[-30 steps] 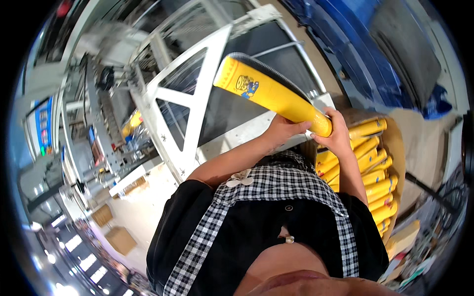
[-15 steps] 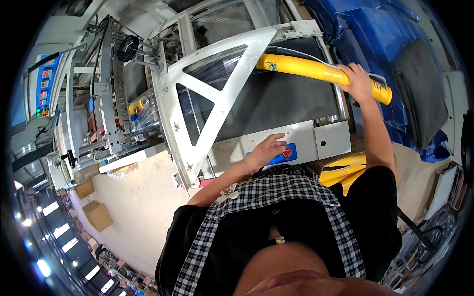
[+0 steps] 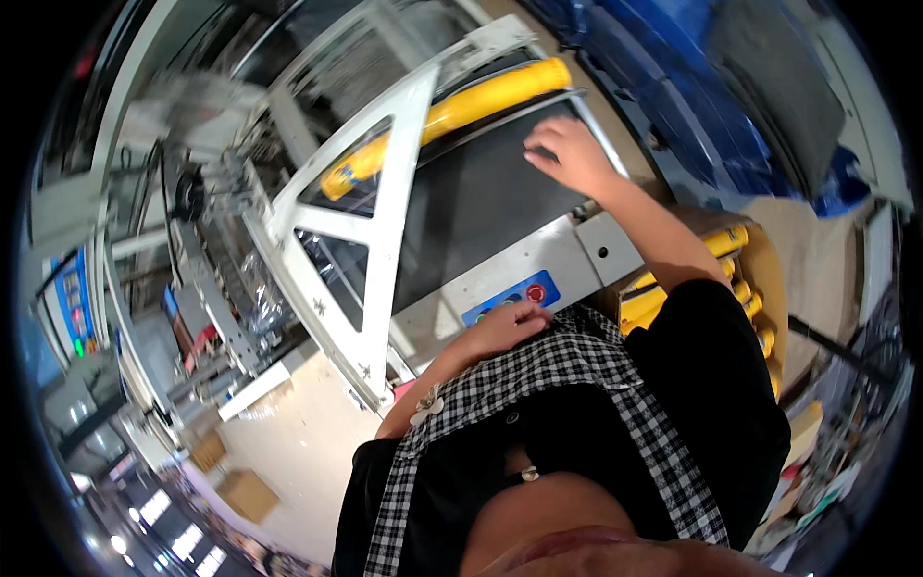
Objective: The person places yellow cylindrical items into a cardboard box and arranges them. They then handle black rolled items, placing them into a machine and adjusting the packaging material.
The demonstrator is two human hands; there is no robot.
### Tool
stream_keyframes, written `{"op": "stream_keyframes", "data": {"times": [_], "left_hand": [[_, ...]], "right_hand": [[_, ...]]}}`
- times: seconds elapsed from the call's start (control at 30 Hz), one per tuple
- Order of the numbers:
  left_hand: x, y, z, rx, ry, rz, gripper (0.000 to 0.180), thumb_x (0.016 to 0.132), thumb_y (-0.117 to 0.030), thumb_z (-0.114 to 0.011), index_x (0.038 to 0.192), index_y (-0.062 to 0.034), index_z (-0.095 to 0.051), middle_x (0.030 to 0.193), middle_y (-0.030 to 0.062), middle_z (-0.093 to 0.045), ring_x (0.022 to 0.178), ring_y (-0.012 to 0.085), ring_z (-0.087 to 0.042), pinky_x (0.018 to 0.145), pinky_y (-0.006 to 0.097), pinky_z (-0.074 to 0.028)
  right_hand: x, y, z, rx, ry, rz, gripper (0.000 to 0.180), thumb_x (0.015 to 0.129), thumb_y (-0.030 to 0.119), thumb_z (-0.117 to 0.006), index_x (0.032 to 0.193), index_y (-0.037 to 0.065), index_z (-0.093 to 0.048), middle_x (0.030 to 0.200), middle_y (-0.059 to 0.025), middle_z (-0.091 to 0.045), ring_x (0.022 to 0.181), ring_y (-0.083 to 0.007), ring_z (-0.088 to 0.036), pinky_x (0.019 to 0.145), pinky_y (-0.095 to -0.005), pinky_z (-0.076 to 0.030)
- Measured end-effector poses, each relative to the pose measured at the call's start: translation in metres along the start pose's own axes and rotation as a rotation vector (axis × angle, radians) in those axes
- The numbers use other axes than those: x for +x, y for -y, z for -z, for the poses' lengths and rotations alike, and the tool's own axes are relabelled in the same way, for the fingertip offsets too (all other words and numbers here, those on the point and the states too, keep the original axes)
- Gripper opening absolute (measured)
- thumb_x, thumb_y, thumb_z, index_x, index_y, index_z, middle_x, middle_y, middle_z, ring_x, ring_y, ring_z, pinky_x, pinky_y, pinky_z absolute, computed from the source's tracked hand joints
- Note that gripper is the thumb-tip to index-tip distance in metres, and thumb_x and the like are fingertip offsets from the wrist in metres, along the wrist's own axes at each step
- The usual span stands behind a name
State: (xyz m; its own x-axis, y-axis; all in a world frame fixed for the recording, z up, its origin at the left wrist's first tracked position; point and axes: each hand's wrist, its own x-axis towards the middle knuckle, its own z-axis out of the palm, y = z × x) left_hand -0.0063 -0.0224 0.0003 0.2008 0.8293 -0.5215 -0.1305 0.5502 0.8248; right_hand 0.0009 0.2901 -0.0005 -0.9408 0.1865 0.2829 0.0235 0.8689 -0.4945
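Note:
A long yellow cylinder (image 3: 495, 96) lies across the far side of a dark machine bed (image 3: 481, 183). Its left part passes behind the white triangular frame (image 3: 399, 202), showing through the upper opening. My right hand (image 3: 572, 159) is over the right part of the bed, nearer to me than the cylinder and apart from it. Nothing is in its loosely bent, spread fingers. Close to my apron, my left hand (image 3: 510, 325) hovers by the blue control panel (image 3: 510, 296) with its red button; its fingers are loosely stretched and hold nothing.
Several yellow cylinders stand in a cardboard box (image 3: 777, 317) at my right. Blue sheeting with a dark cloth (image 3: 779, 77) lies at the far right. Machine rails and rollers (image 3: 202, 288) extend to the left. A small carton (image 3: 247, 495) sits on the floor at the left.
My right hand has let go of the yellow cylinder, which now lies farther left along the bed, behind the frame. My left hand has drawn back toward my apron. The view has turned.

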Motion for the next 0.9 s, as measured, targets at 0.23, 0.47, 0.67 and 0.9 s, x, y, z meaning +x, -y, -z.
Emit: {"op": "stream_keyframes", "data": {"times": [0.23, 0.47, 0.67, 0.9], "left_hand": [[0.049, 0.159, -0.010, -0.038, 0.374, 0.227, 0.060, 0.100, -0.046, -0.042, 0.136, 0.0011, -0.045, 0.142, 0.0152, -0.045, 0.131, 0.0237, -0.041, 0.110, 0.033, -0.030], [0.103, 0.151, -0.006, 0.770, 0.502, 0.087, 0.036, 0.086, -0.023, -0.055, 0.107, 0.0068, -0.057, 0.108, 0.0304, -0.056, 0.107, 0.0434, -0.051, 0.093, 0.046, -0.042], [0.111, 0.133, 0.007, 1.143, 0.555, -0.120, 0.016, 0.071, -0.013, -0.064, 0.066, 0.0020, -0.068, 0.077, 0.0253, -0.064, 0.075, 0.0423, -0.063, 0.072, 0.049, -0.051], [0.111, 0.115, 0.032, 1.225, 0.575, 0.001, 0.015, 0.074, -0.010, -0.061, 0.081, 0.0006, -0.068, 0.085, 0.0237, -0.065, 0.084, 0.0415, -0.063, 0.075, 0.049, -0.051]], "right_hand": [[-0.228, 0.029, 0.000, 0.206, -0.142, -0.899, 0.017, 0.084, 0.021, -0.067, 0.082, 0.004, -0.067, 0.085, -0.0114, -0.064, 0.082, -0.0301, -0.062, 0.074, -0.0382, -0.049], [-0.391, 0.068, -0.063, -0.243, -0.298, -1.541, 0.023, 0.082, 0.026, -0.069, 0.095, 0.007, -0.067, 0.096, -0.0184, -0.062, 0.098, -0.0349, -0.059, 0.086, -0.0420, -0.048], [-0.469, 0.082, -0.072, -0.236, 0.069, -2.369, 0.063, 0.081, 0.037, -0.066, 0.132, 0.006, -0.045, 0.135, -0.0188, -0.042, 0.125, -0.0367, -0.040, 0.097, -0.0488, -0.042], [-0.460, 0.088, -0.031, -0.449, -0.119, -2.609, 0.086, 0.072, 0.051, -0.076, 0.133, 0.005, -0.037, 0.133, -0.0157, -0.037, 0.124, -0.0321, -0.038, 0.099, -0.0462, -0.039]]}}
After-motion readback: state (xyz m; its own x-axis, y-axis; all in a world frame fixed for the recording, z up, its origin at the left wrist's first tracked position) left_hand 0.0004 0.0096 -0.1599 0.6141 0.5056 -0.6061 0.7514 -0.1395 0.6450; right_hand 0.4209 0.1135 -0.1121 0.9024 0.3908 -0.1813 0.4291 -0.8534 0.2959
